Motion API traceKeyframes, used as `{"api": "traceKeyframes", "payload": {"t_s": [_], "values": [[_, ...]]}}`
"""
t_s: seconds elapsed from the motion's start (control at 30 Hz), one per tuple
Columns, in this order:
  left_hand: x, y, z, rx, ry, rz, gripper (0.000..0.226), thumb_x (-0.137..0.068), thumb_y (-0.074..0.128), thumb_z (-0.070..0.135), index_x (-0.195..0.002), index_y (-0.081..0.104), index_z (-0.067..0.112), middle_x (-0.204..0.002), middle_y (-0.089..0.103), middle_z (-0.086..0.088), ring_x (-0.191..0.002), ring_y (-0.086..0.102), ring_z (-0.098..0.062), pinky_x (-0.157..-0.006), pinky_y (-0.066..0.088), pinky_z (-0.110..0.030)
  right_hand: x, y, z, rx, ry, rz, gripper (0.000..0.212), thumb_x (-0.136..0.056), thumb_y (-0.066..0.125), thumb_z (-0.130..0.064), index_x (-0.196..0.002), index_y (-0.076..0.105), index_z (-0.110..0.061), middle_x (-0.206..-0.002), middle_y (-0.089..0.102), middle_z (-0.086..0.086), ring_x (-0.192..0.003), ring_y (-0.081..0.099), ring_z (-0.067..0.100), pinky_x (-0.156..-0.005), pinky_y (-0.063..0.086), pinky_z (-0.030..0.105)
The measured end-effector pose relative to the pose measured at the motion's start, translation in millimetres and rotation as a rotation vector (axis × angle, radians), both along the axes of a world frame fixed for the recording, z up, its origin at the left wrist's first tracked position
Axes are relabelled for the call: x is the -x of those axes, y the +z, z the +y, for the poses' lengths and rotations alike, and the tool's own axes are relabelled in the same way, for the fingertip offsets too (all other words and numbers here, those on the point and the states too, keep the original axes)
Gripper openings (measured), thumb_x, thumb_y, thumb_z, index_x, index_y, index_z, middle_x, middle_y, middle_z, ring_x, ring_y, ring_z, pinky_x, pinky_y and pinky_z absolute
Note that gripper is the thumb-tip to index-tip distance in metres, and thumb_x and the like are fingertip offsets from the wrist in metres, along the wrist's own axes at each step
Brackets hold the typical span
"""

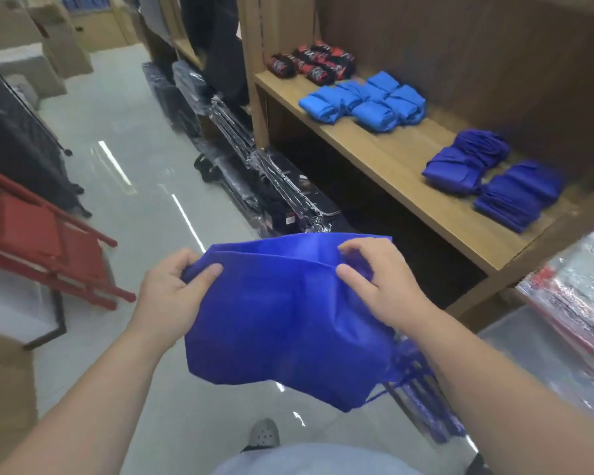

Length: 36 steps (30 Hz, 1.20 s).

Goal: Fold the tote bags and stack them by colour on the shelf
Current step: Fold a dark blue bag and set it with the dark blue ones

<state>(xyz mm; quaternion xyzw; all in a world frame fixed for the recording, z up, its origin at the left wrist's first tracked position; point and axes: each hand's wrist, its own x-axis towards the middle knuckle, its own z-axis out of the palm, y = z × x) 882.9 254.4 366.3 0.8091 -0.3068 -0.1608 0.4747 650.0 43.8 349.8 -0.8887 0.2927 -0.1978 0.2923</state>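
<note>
I hold a dark blue tote bag (282, 317) in the air in front of me, above the floor. My left hand (172, 289) grips its upper left corner with curled fingers and thumb. My right hand (374, 275) pinches its upper right edge, fingers tucked into the fabric. On the wooden shelf (384, 156) at the right lie two piles of folded dark blue bags (467, 162) (518, 197), a group of folded light blue bags (364, 101) and red-and-black folded bags (312, 60) farther back.
Plastic-wrapped black goods (275, 186) line the floor under the shelf. A red folding frame (45, 241) stands at the left, cardboard boxes (48, 39) behind it. Clear-wrapped packs (576, 296) lie at the right. More dark blue fabric (426, 399) hangs below my right forearm.
</note>
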Motion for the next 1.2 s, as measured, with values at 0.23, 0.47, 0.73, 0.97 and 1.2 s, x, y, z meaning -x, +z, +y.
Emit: {"api": "traceKeyframes", "payload": {"t_s": [0.23,0.47,0.73,0.97,1.2], "values": [[-65.3,1.3,-2.9,0.066,-0.087,0.120,0.027,-0.086,0.070,0.031,-0.073,0.055,0.014,-0.070,0.058,-0.015,-0.062,0.051,-0.019,-0.062,0.042,-0.034,-27.9,-27.5,8.8,-0.919,-0.452,-0.125,0.047,-0.093,0.066,-0.049,-0.127,0.064,-0.016,-0.115,0.074,0.002,-0.103,0.071,0.022,-0.091,0.056,0.044],[-106.1,-9.2,-24.0,0.089,0.003,0.189,0.022,-0.094,0.070,0.016,-0.075,0.059,0.016,-0.074,0.067,-0.010,-0.064,0.061,-0.019,-0.062,0.050,-0.036,-68.8,-12.3,-9.2,-0.924,-0.554,-0.470,0.027,-0.104,0.053,-0.027,-0.084,0.063,-0.013,-0.076,0.064,0.003,-0.070,0.054,0.018,-0.065,0.040,0.035],[-122.5,-20.3,-61.8,-0.007,-0.105,0.320,0.021,-0.093,0.067,0.000,-0.081,0.062,0.016,-0.084,0.075,-0.007,-0.072,0.070,-0.023,-0.063,0.057,-0.032,-59.3,-14.8,-56.8,-0.562,-0.495,-0.323,0.029,-0.104,0.053,-0.024,-0.079,0.059,-0.011,-0.105,0.062,-0.008,-0.099,0.058,0.016,-0.090,0.044,0.037],[-135.4,21.0,-132.8,-0.093,-0.301,0.282,0.016,-0.101,0.056,0.005,-0.094,0.069,0.008,-0.085,0.076,-0.005,-0.073,0.070,-0.016,-0.061,0.054,-0.019,-75.9,4.4,-141.7,-0.600,-0.241,-0.285,0.059,-0.070,0.090,-0.035,-0.116,0.054,-0.037,-0.140,0.053,-0.025,-0.123,0.058,0.002,-0.095,0.052,0.034],[-163.7,63.8,-184.2,-0.174,-0.435,0.273,0.027,-0.101,0.054,0.012,-0.083,0.071,0.021,-0.082,0.074,-0.003,-0.070,0.070,-0.015,-0.058,0.054,-0.023,-118.6,0.5,-212.3,-0.790,-0.149,-0.362,0.116,-0.072,0.089,-0.007,-0.152,0.016,-0.049,-0.111,0.073,-0.007,-0.095,0.071,0.013,-0.080,0.058,0.031]]}}
